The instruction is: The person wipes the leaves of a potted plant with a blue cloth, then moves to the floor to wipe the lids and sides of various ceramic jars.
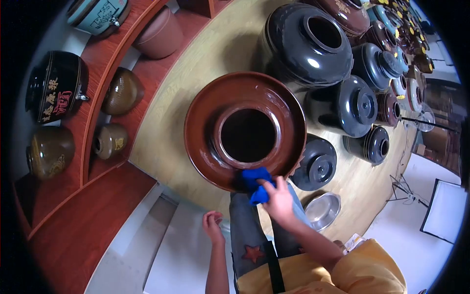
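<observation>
A large reddish-brown glazed jar point(200, 105) with a wide outer rim and a dark round mouth stands in front of me. My right hand point(280, 200) grips a blue cloth point(259, 183) and presses it onto the near part of the jar's rim. Part of the cloth hangs below the rim's edge. My left hand point(212, 226) is held below and left of the jar, apart from it, with nothing visible in it and its fingers loosely curled and spread.
Black lidded jars point(320, 164) and a big black open jar point(303, 59) crowd the right. A metal basin point(323, 210) lies near my right arm. Red wooden shelves point(98, 93) with jars stand left. A photo light point(443, 210) is at far right.
</observation>
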{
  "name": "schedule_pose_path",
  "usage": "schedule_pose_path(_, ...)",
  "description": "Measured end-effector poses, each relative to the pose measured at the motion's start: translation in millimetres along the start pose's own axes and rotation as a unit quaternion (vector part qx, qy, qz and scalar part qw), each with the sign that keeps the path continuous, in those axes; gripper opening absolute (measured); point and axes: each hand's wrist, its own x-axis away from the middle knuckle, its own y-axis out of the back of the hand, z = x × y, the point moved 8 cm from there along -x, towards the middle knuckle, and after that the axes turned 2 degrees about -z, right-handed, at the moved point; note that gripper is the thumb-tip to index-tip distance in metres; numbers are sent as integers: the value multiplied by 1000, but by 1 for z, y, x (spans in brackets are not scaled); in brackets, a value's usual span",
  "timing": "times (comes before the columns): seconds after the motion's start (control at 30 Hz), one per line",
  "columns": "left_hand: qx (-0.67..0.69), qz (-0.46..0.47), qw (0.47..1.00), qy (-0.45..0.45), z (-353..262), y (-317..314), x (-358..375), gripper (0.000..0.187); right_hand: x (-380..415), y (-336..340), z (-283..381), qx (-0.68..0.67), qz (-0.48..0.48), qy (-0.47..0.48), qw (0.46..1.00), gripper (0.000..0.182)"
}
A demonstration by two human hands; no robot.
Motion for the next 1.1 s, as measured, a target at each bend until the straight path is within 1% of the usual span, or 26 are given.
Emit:
schedule_pose_path(0.13,12,-15,999,28,14,-2,-5,12,-15,48,-40,-58,-79,-33,995,52)
schedule_pose_path(0.2,8,-23,999,40,14,-5,-2,12,-20,69,-61,-164,-166,-96,968,51)
schedule_pose_path(0.23,8,-14,999,41,12,-11,1,12,-23,82,-68,-184,-235,-77,951,50)
schedule_pose_path(0.27,8,-4,999,42,9,-17,3,12,-28,92,-76,-201,-284,-92,933,51)
schedule_pose_path(0.33,-2,5,999,42,5,-29,5,12,-44,97,-93,-278,-350,-125,886,53)
schedule_pose_path(0.37,-10,13,999,42,3,-34,5,12,-54,101,-93,-279,-351,-126,885,53)
schedule_pose_path(0.47,-5,27,999,37,-2,-47,6,11,-82,123,-74,-286,-335,-105,891,56)
schedule_pose_path(0.53,-10,24,999,37,-9,-54,9,11,-95,132,-58,-304,-315,-39,898,57)
schedule_pose_path(0.57,-17,23,999,40,-10,-57,11,11,-99,133,-53,-276,-304,-13,912,60)
schedule_pose_path(0.6,-17,22,999,41,-9,-58,12,11,-100,136,-47,-276,-303,-13,912,60)
schedule_pose_path(0.67,-3,43,999,27,-10,-65,11,13,-99,150,-25,-264,-323,40,908,57)
schedule_pose_path(0.7,-1,41,999,27,-11,-68,11,13,-99,153,-16,-234,-311,85,917,50)
schedule_pose_path(0.73,-1,39,999,29,-11,-70,12,13,-98,154,-7,-208,-291,95,929,48)
schedule_pose_path(0.8,1,35,999,31,-11,-74,13,13,-95,147,20,-150,-250,173,941,52)
schedule_pose_path(0.83,0,39,999,33,-12,-76,15,13,-94,140,42,-71,-231,249,938,57)
schedule_pose_path(0.87,-2,44,998,34,-12,-79,16,13,-96,124,57,4,-149,262,953,51)
schedule_pose_path(0.93,4,47,998,35,-9,-78,16,13,-106,86,75,75,-76,265,958,39)
schedule_pose_path(1.0,13,50,998,32,-6,-79,15,13,-111,28,74,132,35,218,966,36)
schedule_pose_path(1.03,15,53,998,36,-4,-75,15,12,-98,26,84,130,54,238,961,30)
schedule_pose_path(1.07,17,56,997,41,-2,-74,12,12,-80,20,91,144,55,261,953,35)
schedule_pose_path(1.1,18,53,998,42,1,-75,12,12,-64,27,97,110,52,278,953,37)
